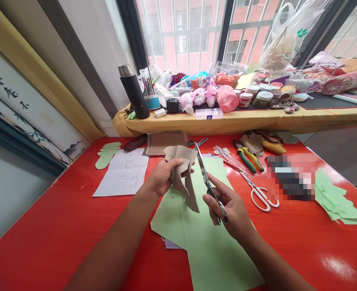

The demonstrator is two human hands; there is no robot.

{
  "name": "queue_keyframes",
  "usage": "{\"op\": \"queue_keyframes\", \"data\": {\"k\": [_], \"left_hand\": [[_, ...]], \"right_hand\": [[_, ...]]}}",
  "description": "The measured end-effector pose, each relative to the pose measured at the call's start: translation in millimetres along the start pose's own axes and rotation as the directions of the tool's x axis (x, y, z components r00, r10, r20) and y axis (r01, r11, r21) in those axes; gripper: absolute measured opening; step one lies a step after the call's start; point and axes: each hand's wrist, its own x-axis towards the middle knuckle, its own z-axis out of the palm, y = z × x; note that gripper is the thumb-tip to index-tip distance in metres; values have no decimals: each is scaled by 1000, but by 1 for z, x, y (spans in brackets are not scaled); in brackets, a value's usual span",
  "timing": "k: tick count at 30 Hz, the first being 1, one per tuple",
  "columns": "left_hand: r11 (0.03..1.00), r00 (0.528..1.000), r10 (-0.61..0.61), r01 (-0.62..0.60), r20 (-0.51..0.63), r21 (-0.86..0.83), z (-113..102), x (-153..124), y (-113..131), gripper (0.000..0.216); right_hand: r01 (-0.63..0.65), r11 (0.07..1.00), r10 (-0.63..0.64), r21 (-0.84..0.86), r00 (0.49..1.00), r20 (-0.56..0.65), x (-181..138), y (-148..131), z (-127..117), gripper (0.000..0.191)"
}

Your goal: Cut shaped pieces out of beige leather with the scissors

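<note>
Pinched in my left hand [163, 178] is a beige textured piece, like leather [178, 159], with a scalloped outline. A partly cut strip of it hangs down to the right. My right hand [227, 206] has its fingers in the handles of dark metal scissors [207, 180], whose blades point up and away, just right of the beige piece. The blades look nearly closed; I cannot tell whether they touch the piece. Under both hands lie large sheets of light green paper [208, 242] on the red table [75, 226].
To the left lie a white sheet with drawn outlines [120, 173] and a scalloped green cutout [108, 154]. On the right are white-handled scissors [263, 198], pliers [248, 157], a blurred dark object [290, 178] and green scraps [336, 198]. A black thermos [134, 93] stands on the crowded sill.
</note>
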Motion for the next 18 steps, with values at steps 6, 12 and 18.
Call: {"op": "queue_keyframes", "data": {"k": [6, 12, 18], "left_hand": [[998, 1000, -18, 19, 23, -58, 6, 0, -7, 33], [994, 997, 17, -26, -78, -109, 7, 1, -4, 38], [984, 964, 159, -173, -213, -47, -1, 5, -2, 41]], "right_hand": [[-14, 1000, 14, 10, 999, 46, 0, 3, 2, 93], [-8, 1000, 8, 3, 998, 65, -1, 4, 2, 92], [-4, 1000, 7, -19, 990, 142, -3, 6, 1, 92]]}}
